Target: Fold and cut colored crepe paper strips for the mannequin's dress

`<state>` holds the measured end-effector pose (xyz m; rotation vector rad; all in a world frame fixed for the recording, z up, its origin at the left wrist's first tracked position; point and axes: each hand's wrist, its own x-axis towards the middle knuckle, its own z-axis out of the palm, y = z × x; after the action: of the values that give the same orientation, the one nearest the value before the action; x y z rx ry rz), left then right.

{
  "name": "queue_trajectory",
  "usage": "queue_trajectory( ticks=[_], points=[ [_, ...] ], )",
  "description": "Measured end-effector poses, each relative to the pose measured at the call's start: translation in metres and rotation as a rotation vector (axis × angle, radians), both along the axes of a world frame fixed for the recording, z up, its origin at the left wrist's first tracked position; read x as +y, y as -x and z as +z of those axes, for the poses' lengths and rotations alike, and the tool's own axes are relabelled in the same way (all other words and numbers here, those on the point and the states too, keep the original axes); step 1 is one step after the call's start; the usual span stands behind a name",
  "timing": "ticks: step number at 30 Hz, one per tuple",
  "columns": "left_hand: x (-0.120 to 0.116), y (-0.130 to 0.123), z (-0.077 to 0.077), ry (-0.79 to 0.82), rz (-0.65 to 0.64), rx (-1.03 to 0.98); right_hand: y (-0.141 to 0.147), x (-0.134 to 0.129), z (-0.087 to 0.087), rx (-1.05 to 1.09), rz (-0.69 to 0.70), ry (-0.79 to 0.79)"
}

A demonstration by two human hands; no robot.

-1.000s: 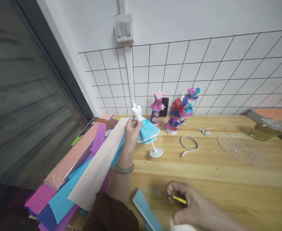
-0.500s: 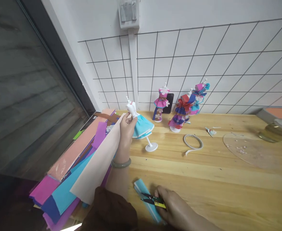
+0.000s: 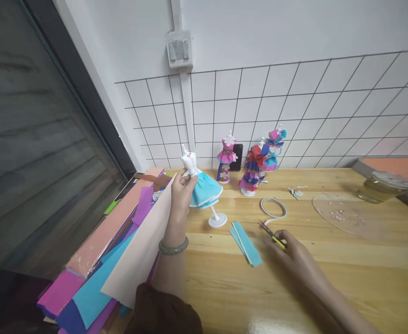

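Note:
My left hand (image 3: 182, 197) pinches the waist of a small white dress form (image 3: 190, 163) that wears a turquoise skirt (image 3: 207, 189) with a white hem. The form tilts, its round white base (image 3: 217, 220) low over or on the table. In my right hand (image 3: 290, 248) is a pair of scissors (image 3: 272, 235) with black and yellow handles, blades pointing up and left. Their tips are close to the loose end of a white tape roll (image 3: 273, 208). Turquoise strips (image 3: 246, 244) with a white edge lie on the table between my hands.
Several dressed mini forms, one in a pink dress (image 3: 228, 150), stand by the tiled wall. Behind them leans a dark phone (image 3: 237, 157). Coloured paper sheets (image 3: 144, 250) pile up at left. At right are a clear disc (image 3: 343, 215) with small beads and a glass jar (image 3: 381, 187).
My right hand has moved right and away from me with the scissors. The turquoise strips now lie farther up the table, free of that hand. My left hand keeps its hold.

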<state>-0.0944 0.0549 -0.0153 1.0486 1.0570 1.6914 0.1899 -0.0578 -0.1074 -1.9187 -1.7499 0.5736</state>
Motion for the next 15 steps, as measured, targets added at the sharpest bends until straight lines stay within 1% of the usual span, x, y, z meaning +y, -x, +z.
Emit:
queue_trajectory(
  ticks=[3, 4, 5, 8, 11, 13, 15],
  points=[
    [-0.009, -0.007, 0.008, -0.008, -0.097, 0.010, -0.033, 0.000, -0.009, -0.123, -0.175, 0.033],
    [-0.012, -0.010, 0.010, -0.016, -0.133, 0.011, -0.044, 0.000, -0.014, -0.172, -0.209, 0.028],
    [-0.016, -0.013, 0.012, -0.023, -0.171, 0.010, -0.053, 0.001, -0.020, -0.220, -0.226, -0.022],
    [-0.025, -0.021, 0.018, -0.036, -0.292, -0.003, -0.072, 0.002, -0.038, -0.316, -0.190, -0.145],
    [-0.032, -0.027, 0.022, -0.035, -0.412, -0.008, -0.076, 0.006, -0.049, -0.360, -0.133, -0.226],
    [-0.036, -0.030, 0.025, -0.027, -0.482, -0.008, -0.071, 0.007, -0.046, -0.353, -0.099, -0.247],
    [-0.039, -0.032, 0.027, -0.011, -0.542, 0.002, -0.061, 0.007, -0.035, -0.288, -0.100, -0.266]
  ],
)
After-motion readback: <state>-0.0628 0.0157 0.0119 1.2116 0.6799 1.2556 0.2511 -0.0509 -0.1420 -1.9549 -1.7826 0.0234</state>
